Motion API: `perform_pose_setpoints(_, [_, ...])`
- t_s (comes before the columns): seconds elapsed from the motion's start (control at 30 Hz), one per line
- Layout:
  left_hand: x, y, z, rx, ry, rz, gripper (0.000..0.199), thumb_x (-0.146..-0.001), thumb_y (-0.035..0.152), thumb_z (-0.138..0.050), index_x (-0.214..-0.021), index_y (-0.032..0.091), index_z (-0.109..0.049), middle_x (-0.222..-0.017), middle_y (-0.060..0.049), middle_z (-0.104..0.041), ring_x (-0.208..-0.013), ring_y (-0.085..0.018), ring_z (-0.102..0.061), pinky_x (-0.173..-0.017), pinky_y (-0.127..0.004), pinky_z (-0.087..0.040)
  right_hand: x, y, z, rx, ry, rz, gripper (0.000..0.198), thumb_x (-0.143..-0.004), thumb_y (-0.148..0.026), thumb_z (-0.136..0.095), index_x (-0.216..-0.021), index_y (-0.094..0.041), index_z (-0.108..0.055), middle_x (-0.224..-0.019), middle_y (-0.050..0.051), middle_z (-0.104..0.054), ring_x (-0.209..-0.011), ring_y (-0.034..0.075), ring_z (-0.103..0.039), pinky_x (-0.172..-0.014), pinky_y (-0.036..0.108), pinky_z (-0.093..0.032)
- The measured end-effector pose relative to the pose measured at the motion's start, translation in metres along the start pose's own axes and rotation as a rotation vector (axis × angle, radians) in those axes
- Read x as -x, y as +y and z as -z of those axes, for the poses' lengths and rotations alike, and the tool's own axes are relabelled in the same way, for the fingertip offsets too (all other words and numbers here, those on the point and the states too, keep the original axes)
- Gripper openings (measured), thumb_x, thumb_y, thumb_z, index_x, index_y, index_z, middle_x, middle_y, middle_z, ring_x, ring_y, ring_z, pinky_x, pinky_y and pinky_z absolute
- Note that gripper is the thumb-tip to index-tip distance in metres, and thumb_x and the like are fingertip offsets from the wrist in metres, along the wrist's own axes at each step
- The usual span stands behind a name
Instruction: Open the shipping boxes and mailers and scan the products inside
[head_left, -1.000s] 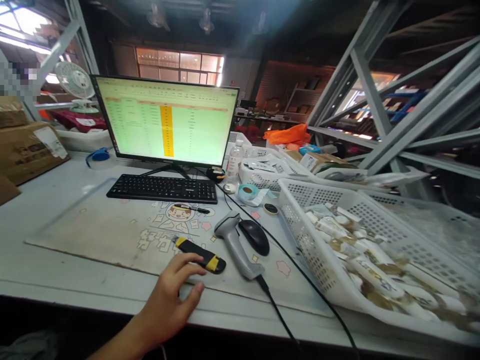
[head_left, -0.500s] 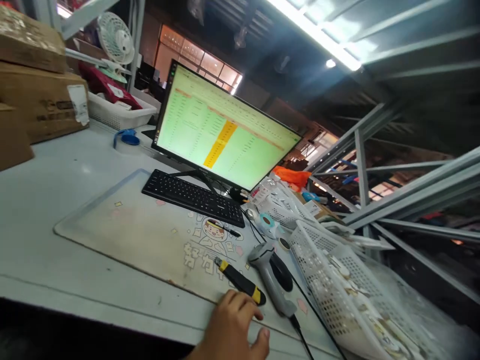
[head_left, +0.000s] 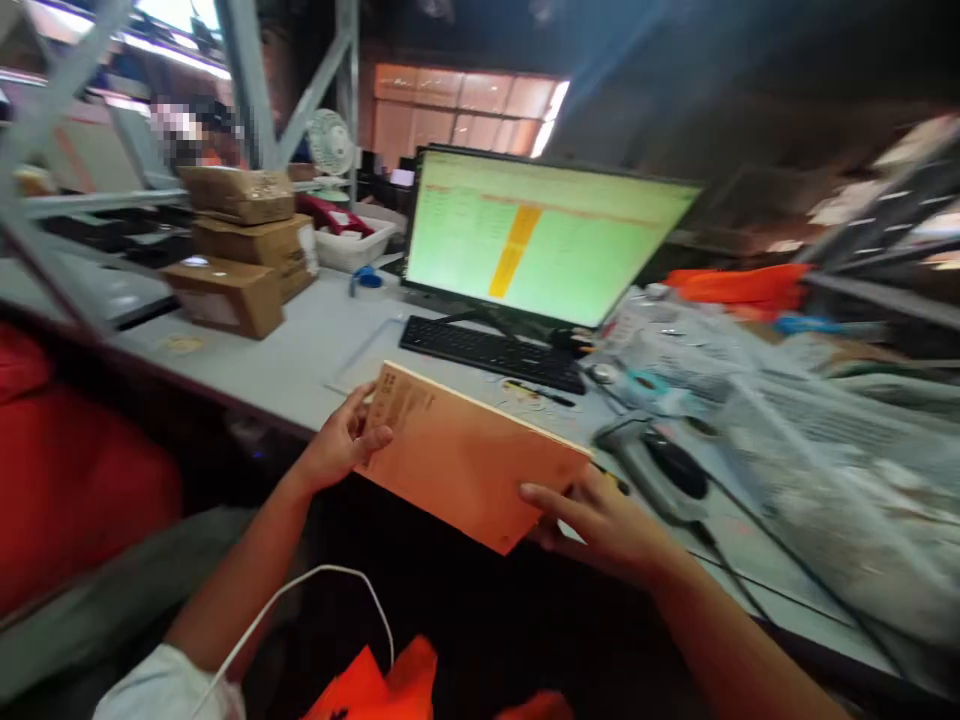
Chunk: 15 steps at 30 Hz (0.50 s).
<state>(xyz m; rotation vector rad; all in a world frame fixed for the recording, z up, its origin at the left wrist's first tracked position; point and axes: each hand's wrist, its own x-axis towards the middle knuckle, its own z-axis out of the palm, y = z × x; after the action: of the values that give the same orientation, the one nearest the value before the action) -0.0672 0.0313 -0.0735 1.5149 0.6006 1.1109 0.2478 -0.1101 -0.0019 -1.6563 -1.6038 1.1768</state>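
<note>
Both hands hold a flat cardboard box (head_left: 465, 450), orange-brown with small dark print at its upper left, in front of the desk's edge. My left hand (head_left: 349, 435) is closed on its left end, thumb across the face. At the right end my right hand (head_left: 581, 510) grips it, with part of the fingers hidden behind. Beyond the box lie a black keyboard (head_left: 491, 352) and a pen (head_left: 540, 392). Just past my right hand are a grey barcode scanner (head_left: 649, 470) and a black mouse (head_left: 675, 463). Of the utility knife (head_left: 619, 482), only the tip shows.
A lit monitor (head_left: 540, 235) stands at the back of the desk. Stacked cardboard boxes (head_left: 225, 295) are to the left, near a roll of blue tape (head_left: 367, 280). White plastic baskets (head_left: 825, 480) line the right side. A white cable (head_left: 330, 570) loops below my arms.
My view has levelled and turned left. The cardboard box is now in both hands; before, only one hand showed, beside the utility knife, and the box was out of sight.
</note>
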Motion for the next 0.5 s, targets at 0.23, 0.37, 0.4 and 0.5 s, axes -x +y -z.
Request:
perform_pose_setpoints(0.23, [0.129, 0.038, 0.066, 0.017, 0.351, 0.269, 0.075, -0.061, 0.046, -0.092, -0.119, 0.011, -0.06, -0.116, -0.017, -0.073, -0.095, -0.03, -0.073, -0.077, -0.036, -0.061, -0.124, -0.028, -0.094, -0.039, -0.496, 0.271, 0.053, -0.082, -0.067, -0.068, -0.078, -0.015, -0.065, -0.061, 0.004, -0.064, -0.048, 0.013, -0.055, -0.048, 0.025, -0.042])
perform_pose_setpoints(0.37, [0.199, 0.076, 0.098, -0.106, 0.655, 0.246, 0.071, -0.062, 0.043, -0.092, -0.116, 0.008, -0.063, -0.108, -0.015, -0.075, -0.087, -0.028, -0.074, -0.071, -0.033, -0.061, -0.156, -0.024, -0.112, 0.115, -0.298, 0.344, 0.056, -0.076, -0.071, -0.068, -0.086, -0.015, -0.067, -0.076, 0.01, -0.073, -0.055, 0.016, -0.061, -0.054, 0.029, -0.049])
perform_pose_setpoints(0.4, [0.216, 0.09, 0.111, -0.149, 0.76, 0.206, 0.069, -0.063, 0.041, -0.091, -0.117, 0.008, -0.062, -0.107, -0.014, -0.075, -0.087, -0.028, -0.074, -0.072, -0.033, -0.061, -0.161, -0.019, -0.113, 0.137, -0.196, 0.351, 0.055, -0.077, -0.07, -0.066, -0.087, -0.016, -0.067, -0.076, 0.01, -0.073, -0.055, 0.017, -0.061, -0.054, 0.03, -0.049])
perform_pose_setpoints(0.5, [0.27, 0.141, 0.161, -0.336, 1.16, -0.019, 0.054, -0.08, 0.032, -0.077, -0.123, 0.005, -0.057, -0.114, -0.011, -0.074, -0.1, -0.024, -0.071, -0.087, -0.034, -0.06, -0.168, 0.0, -0.112, 0.184, 0.027, 0.394, 0.048, -0.082, -0.064, -0.058, -0.086, -0.018, -0.069, -0.072, 0.009, -0.073, -0.06, 0.021, -0.064, -0.059, 0.034, -0.05])
